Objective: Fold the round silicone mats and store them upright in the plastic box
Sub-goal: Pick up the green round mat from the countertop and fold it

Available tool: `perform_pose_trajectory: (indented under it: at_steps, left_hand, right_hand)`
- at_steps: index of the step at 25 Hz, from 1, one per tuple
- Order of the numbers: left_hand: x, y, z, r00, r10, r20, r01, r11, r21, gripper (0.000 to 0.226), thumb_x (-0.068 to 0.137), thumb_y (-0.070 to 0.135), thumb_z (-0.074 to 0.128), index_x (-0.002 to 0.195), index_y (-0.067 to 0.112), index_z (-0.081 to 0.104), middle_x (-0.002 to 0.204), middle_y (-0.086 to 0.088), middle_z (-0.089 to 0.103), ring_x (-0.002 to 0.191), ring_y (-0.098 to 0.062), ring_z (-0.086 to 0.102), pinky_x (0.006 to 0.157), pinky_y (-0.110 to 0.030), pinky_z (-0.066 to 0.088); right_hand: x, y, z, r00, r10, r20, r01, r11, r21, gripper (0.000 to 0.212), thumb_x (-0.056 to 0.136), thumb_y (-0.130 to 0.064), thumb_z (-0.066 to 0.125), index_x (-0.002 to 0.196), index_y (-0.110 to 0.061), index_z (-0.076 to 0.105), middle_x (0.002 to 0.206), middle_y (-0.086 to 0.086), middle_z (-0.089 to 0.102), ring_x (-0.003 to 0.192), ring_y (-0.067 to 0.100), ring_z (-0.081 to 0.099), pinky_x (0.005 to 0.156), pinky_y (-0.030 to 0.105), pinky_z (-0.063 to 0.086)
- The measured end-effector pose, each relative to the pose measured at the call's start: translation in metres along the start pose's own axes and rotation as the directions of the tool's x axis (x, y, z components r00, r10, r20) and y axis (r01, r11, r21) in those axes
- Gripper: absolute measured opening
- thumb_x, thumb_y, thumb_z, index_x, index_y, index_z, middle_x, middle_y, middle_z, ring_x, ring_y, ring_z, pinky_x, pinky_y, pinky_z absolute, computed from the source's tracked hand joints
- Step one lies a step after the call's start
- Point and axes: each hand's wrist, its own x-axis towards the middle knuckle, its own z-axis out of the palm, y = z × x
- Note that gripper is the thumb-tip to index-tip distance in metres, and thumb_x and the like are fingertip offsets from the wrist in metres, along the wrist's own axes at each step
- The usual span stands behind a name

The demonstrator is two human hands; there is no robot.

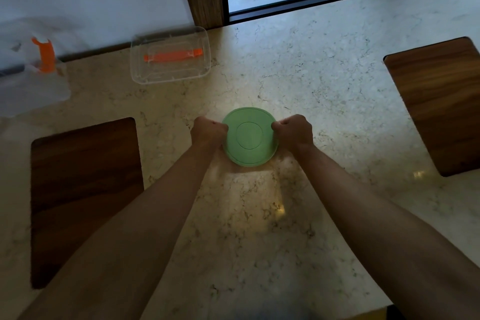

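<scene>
One green round silicone mat (250, 136) lies flat on the marble worktop (324, 80), and we see it pinched at opposite rims: our left hand (209, 131) grips its left edge, our right hand (293, 131) its right edge, fingers curled closed on the rim. Well apart, far left, sits the clear plastic box (170, 56) with an orange handle.

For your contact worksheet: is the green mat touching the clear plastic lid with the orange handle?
Apart. The head view shows bare marble table between the green mat and the clear lid.
</scene>
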Motion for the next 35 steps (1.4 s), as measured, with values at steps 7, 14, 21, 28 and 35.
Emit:
perform_pose_trajectory:
  at_steps: [7,14,21,28,35]
  left_hand:
    - [-0.043,-0.041,-0.032,0.995,-0.083,0.050,0.088,0.990,-0.114,0.023,0.071,0.007,0.073,0.084,-0.006,0.060,0.094,-0.029,0.068,0.079,-0.040,0.069,0.070,-0.056,0.061]
    - [-0.077,-0.103,-0.072,0.984,-0.178,-0.018,0.172,0.970,-0.174,0.039,0.070,0.008,0.073,0.104,-0.007,0.060,0.100,-0.023,0.067,0.084,-0.039,0.067,0.070,-0.052,0.062]
    - [-0.095,-0.167,-0.139,0.963,-0.243,-0.115,0.202,0.936,-0.287,0.032,0.074,0.005,0.073,0.102,-0.007,0.061,0.101,-0.022,0.067,0.088,-0.038,0.066,0.071,-0.052,0.061]
    - [-0.073,-0.237,-0.241,0.970,-0.213,-0.114,0.156,0.912,-0.380,0.014,0.076,0.002,0.073,0.082,-0.005,0.063,0.091,-0.023,0.066,0.081,-0.036,0.067,0.070,-0.050,0.060]
    - [-0.032,-0.317,-0.390,0.984,-0.169,-0.059,0.133,0.911,-0.391,0.024,0.071,0.004,0.073,0.089,-0.009,0.063,0.089,-0.024,0.068,0.076,-0.038,0.069,0.063,-0.051,0.062]
  right_hand:
    - [-0.057,0.011,0.003,0.993,-0.008,0.119,0.002,0.999,0.051,0.029,0.077,-0.024,0.064,0.082,0.004,0.073,0.080,0.020,0.074,0.075,0.033,0.072,0.077,0.046,0.059]
    - [-0.116,0.007,0.036,0.974,-0.071,0.213,0.058,0.996,0.067,0.024,0.082,-0.027,0.064,0.069,-0.009,0.071,0.070,0.010,0.072,0.069,0.026,0.071,0.075,0.045,0.060]
    - [-0.174,-0.022,0.093,0.946,-0.156,0.284,0.166,0.986,-0.011,0.028,0.081,-0.030,0.059,0.070,-0.009,0.074,0.060,0.002,0.068,0.064,0.018,0.067,0.064,0.029,0.054]
    - [-0.244,-0.082,0.182,0.954,-0.134,0.270,0.153,0.987,-0.053,0.029,0.078,-0.031,0.061,0.068,-0.007,0.073,0.061,0.005,0.068,0.060,0.022,0.066,0.044,0.023,0.044]
    - [-0.325,-0.160,0.300,0.953,-0.148,0.263,0.141,0.989,0.047,0.018,0.081,-0.028,0.061,0.066,-0.020,0.064,0.082,0.010,0.071,0.087,0.033,0.070,0.083,0.047,0.057]
